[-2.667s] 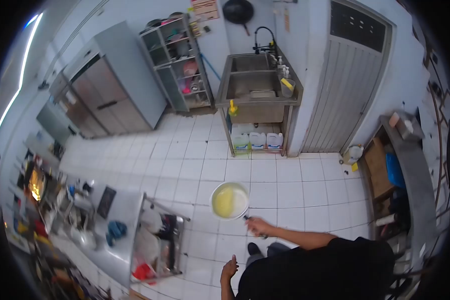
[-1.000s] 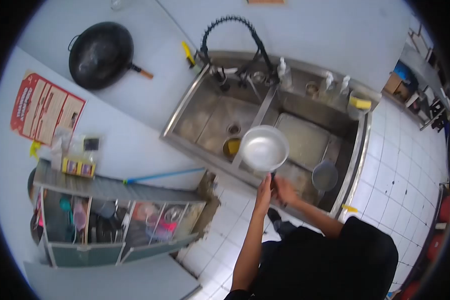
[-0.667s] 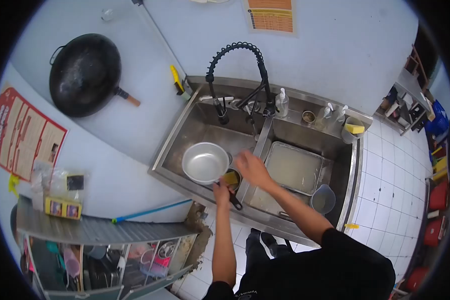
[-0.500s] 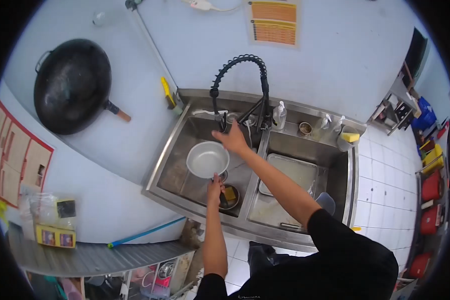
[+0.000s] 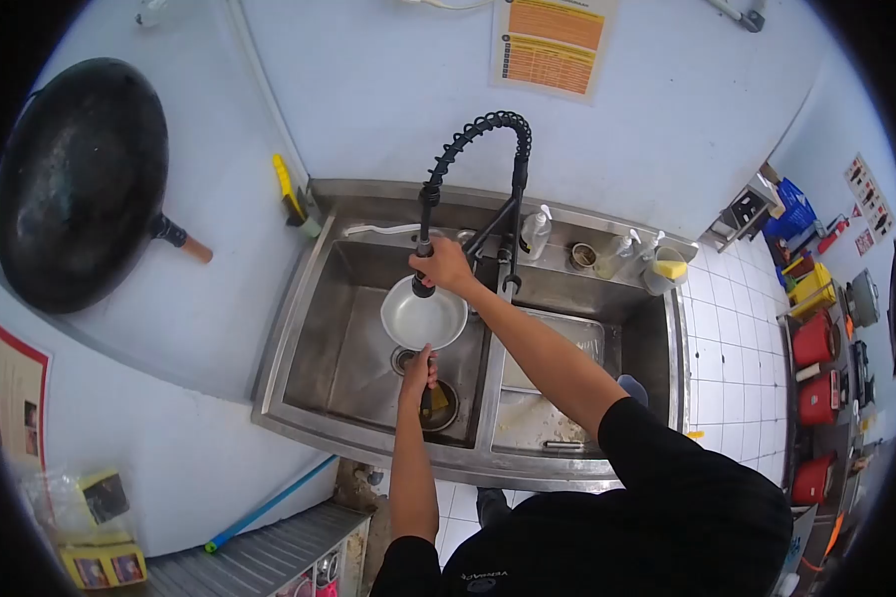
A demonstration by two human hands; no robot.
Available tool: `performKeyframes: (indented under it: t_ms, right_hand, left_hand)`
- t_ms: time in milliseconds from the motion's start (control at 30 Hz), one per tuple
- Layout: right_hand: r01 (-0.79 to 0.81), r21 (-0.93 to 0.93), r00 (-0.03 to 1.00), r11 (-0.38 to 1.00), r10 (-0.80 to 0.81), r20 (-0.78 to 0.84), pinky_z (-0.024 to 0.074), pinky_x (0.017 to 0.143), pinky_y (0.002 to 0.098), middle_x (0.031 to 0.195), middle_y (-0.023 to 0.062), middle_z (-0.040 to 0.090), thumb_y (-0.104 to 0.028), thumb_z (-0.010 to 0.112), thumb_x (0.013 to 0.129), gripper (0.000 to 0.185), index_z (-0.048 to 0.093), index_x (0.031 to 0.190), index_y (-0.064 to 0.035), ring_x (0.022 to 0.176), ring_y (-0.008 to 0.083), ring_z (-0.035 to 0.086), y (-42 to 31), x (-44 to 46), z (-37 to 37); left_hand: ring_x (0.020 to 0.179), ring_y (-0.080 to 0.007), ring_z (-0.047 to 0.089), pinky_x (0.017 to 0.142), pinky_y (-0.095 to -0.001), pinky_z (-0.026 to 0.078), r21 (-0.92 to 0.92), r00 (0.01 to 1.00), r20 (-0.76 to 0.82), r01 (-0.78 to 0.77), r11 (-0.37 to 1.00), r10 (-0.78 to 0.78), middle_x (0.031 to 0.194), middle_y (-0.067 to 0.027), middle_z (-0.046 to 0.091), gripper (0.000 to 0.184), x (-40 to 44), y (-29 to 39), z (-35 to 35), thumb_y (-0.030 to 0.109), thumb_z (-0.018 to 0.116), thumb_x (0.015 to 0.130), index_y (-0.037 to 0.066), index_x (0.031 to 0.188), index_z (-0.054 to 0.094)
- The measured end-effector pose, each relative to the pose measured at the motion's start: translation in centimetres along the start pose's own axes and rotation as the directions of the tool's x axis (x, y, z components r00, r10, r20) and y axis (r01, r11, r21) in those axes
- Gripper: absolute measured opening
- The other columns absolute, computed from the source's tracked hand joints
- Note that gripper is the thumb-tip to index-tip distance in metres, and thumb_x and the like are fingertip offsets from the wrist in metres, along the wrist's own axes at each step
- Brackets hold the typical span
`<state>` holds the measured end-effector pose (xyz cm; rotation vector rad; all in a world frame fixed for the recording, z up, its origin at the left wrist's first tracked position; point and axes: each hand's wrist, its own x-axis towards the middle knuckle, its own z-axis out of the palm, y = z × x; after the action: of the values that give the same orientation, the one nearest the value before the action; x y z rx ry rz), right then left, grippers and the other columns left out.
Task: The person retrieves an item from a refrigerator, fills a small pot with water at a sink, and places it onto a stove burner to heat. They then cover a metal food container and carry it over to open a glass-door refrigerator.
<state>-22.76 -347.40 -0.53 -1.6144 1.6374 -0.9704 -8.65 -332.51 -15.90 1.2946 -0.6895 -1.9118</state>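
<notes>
We saw before us a steel sink (image 5: 368,438) with two basins. To the left of it hung a black wok (image 5: 82,184). At the back of the sink stood a black tap (image 5: 521,171), and its coiled hose arched toward the left basin (image 5: 334,368). A tray (image 5: 584,334) lay in the right basin (image 5: 526,430), and we could see it only partly. The pan (image 5: 424,323) was above the left basin, its open side up. The right hand (image 5: 444,266) was wrapped around the spray head (image 5: 423,291) of the tap, just over the pan, and the left hand (image 5: 418,376) was closed on the handle of the pan. Nearer to us, a bowl (image 5: 451,412) lay in the left basin, and in it was a yellow sponge (image 5: 432,401).
</notes>
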Motion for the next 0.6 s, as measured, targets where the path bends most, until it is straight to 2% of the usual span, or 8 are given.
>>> performKeyframes:
  t_ms: [67,133,200,300,400,500,533,600]
  right_hand:
    - [0.035,-0.08,0.994,0.996,-0.026,0.11,0.051,0.079,0.0433,0.089,0.0223,0.066,-0.029,0.075,0.063,0.043,0.066,0.087,0.0042,0.086,0.0378,0.065,-1.5,-1.1,-1.3]
    - [0.04,-0.117,0.99,0.992,-0.023,0.141,0.0511,0.079,0.0434,0.093,0.0215,0.066,-0.029,0.075,0.062,0.044,0.066,0.088,0.0041,0.09,0.0374,0.064,-1.3,-1.2,-1.8]
    - [0.02,-0.113,0.995,0.993,-0.009,0.097,0.0513,0.079,0.0434,0.097,0.0206,0.066,-0.029,0.076,0.061,0.044,0.067,0.089,0.0037,0.092,0.0367,0.064,-1.1,-0.6,-1.6]
    - [-0.029,-0.085,0.986,0.996,0.043,0.162,0.0522,0.078,0.0424,0.091,0.0206,0.067,-0.031,0.075,0.063,0.043,0.067,0.089,0.0029,0.089,0.0352,0.066,-0.9,-0.5,-1.9]
    - [-0.071,-0.122,0.985,0.99,0.089,0.15,0.0535,0.076,0.0409,0.084,0.02,0.068,-0.031,0.075,0.066,0.042,0.066,0.09,0.0028,0.085,0.0348,0.067,-0.9,-0.4,-1.8]
    - [0.004,-0.1,1.0,0.995,-0.005,-0.009,0.0546,0.074,0.0392,0.077,0.0202,0.068,-0.03,0.073,0.069,0.04,0.066,0.087,0.0047,0.075,0.0331,0.069,-0.9,-0.9,-1.1]
    - [-0.066,0.059,0.994,0.996,0.061,0.09,0.0549,0.071,0.0381,0.077,0.0199,0.068,-0.028,0.073,0.07,0.039,0.064,0.085,0.0064,0.067,0.0306,0.069,-3.2,-2.2,-2.6]
    - [-0.166,0.118,0.964,0.979,0.136,0.228,0.0546,0.069,0.0377,0.077,0.0198,0.068,-0.029,0.072,0.07,0.04,0.064,0.085,0.0072,0.062,0.0286,0.069,-2.8,-2.0,-2.4]
  left_hand:
    - [0.043,-0.0066,0.036,0.038,-0.0237,0.03,0.074,0.999,-0.018,-0.041,0.996,0.042,0.058,0.0025,0.038,0.039,0.2,0.0,-0.5,0.043,0.056,0.093,0.005,0.096,0.052]
    - [0.042,-0.0068,0.036,0.038,-0.0238,0.03,0.127,0.998,-0.014,-0.059,0.99,0.061,0.058,0.0022,0.039,0.038,0.4,0.0,-0.9,0.043,0.056,0.093,0.004,0.095,0.052]
    - [0.042,-0.0069,0.037,0.037,-0.0237,0.029,0.162,0.996,-0.01,-0.085,0.983,0.088,0.057,0.002,0.039,0.038,0.8,0.0,-1.3,0.042,0.056,0.093,0.004,0.095,0.052]
    - [0.041,-0.0069,0.037,0.037,-0.0235,0.029,0.199,0.993,-0.007,-0.113,0.974,0.117,0.057,0.0022,0.039,0.036,1.1,0.3,-1.3,0.041,0.056,0.093,0.005,0.093,0.053]
    - [0.041,-0.0067,0.036,0.037,-0.0236,0.029,0.215,0.995,-0.012,-0.099,0.972,0.104,0.057,0.0026,0.039,0.036,0.7,0.8,-1.2,0.04,0.056,0.094,0.005,0.092,0.053]
    - [0.041,-0.0065,0.036,0.037,-0.0234,0.028,0.162,0.998,0.045,-0.058,0.985,0.052,0.056,0.0031,0.038,0.036,0.8,0.6,-1.2,0.041,0.054,0.094,0.005,0.092,0.054]
    - [0.041,-0.0064,0.036,0.037,-0.0232,0.028,0.129,0.995,0.095,-0.035,0.991,0.023,0.056,0.0032,0.038,0.037,1.2,0.4,-1.6,0.042,0.054,0.094,0.005,0.092,0.054]
    - [0.04,-0.0058,0.034,0.037,-0.0226,0.027,0.061,0.987,0.158,0.029,0.998,-0.039,0.055,0.0038,0.036,0.038,0.8,-0.1,-2.2,0.043,0.053,0.095,0.005,0.092,0.054]
